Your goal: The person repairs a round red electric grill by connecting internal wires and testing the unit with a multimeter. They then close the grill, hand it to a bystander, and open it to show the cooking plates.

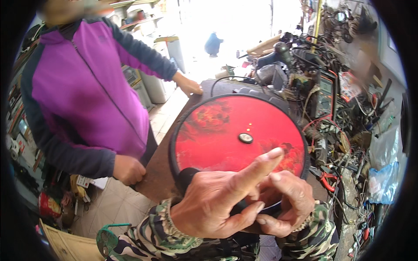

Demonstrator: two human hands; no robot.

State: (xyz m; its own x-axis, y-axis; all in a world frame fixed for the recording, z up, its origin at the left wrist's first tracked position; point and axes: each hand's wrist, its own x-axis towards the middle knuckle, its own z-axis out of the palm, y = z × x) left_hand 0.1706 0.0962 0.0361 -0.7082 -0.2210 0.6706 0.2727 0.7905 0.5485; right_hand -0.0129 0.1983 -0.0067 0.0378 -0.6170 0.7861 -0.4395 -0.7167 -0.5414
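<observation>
A round electric griddle [213,150] with a red, flower-patterned lid and black rim stands in front of me on a dark tabletop. A small oval badge or knob [245,138] sits near the middle of its lid. My left hand [217,200] is over the near rim, index finger stretched out, thumb apart and the other fingers partly bent. Beside it, my right hand [289,202] has curled fingers, close to the left fingertips; what lies between them, if anything, is hidden. A black handle [187,177] shows beside my left hand.
Across the left side a person in a purple jacket [91,87] rests one hand [189,85] on the table [159,178]. Tangled cables, a meter [325,98] and red-handled pliers [326,178] crowd the right. A green mesh object [106,241] is at lower left.
</observation>
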